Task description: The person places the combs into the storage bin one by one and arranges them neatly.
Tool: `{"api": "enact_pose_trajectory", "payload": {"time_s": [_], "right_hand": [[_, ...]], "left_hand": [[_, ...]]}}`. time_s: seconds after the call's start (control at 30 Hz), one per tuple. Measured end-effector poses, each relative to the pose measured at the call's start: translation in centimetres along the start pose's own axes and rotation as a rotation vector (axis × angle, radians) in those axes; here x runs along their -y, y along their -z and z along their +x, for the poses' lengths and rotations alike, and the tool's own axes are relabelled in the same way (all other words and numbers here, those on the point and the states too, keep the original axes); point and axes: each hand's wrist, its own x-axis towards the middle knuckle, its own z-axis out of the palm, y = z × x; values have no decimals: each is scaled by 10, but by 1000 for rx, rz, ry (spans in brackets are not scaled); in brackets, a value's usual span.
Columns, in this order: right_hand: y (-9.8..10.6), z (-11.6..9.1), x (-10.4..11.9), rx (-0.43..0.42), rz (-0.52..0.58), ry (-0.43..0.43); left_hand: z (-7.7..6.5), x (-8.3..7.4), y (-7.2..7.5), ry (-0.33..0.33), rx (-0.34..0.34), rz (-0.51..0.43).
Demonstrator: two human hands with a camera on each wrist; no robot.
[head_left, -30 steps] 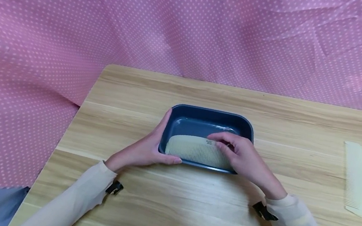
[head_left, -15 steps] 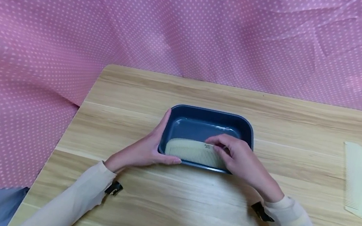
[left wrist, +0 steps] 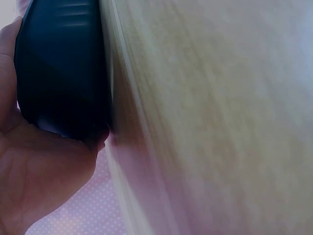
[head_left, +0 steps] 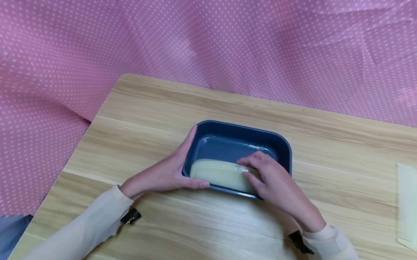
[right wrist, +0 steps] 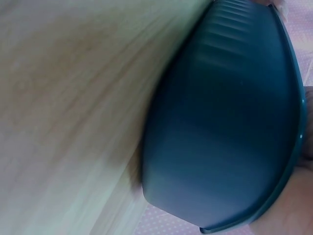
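Note:
A dark blue rectangular box [head_left: 218, 146] with rounded corners stands in the middle of the table. My left hand [head_left: 174, 170] grips its left end, thumb along the near wall and fingers up the left side. Inside, along the near wall, a cream comb [head_left: 218, 174] leans with its teeth down. My right hand [head_left: 279, 183] reaches over the box's right end and pinches the comb's upper edge near its printed mark, covering the comb's right end. Both wrist views mostly show the box's outer wall [right wrist: 220, 122]; the left one also shows the gripping left hand [left wrist: 44, 171].
A second cream comb [head_left: 415, 208] lies flat at the right of the wooden table [head_left: 207, 246]. Behind the table and to its left hangs a pink cloth [head_left: 207, 31] with white dots.
The comb in the box has tipped lower toward the near wall, and my right hand has shifted slightly left, its thumb a little further down the comb. The left hand and box stay put.

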Motion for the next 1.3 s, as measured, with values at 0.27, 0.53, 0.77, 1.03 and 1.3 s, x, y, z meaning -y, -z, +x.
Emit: {"api": "enact_pose_trajectory", "payload": {"time_s": [0.27, 0.53, 0.77, 1.03, 1.3], "right_hand": [[0, 0, 0, -13, -49, 8], [-3, 1, -1, -42, -47, -8], [-1, -3, -3, -123, 70, -33], [10, -10, -6, -212, 371, -111], [17, -21, -8, -226, 572, -136]], "left_hand": [[2, 0, 0, -3, 11, -9], [2, 0, 1, 2, 5, -6], [3, 0, -1, 0, 10, -17], [1, -3, -1, 10, 6, 4], [1, -1, 0, 11, -3, 12]]}}
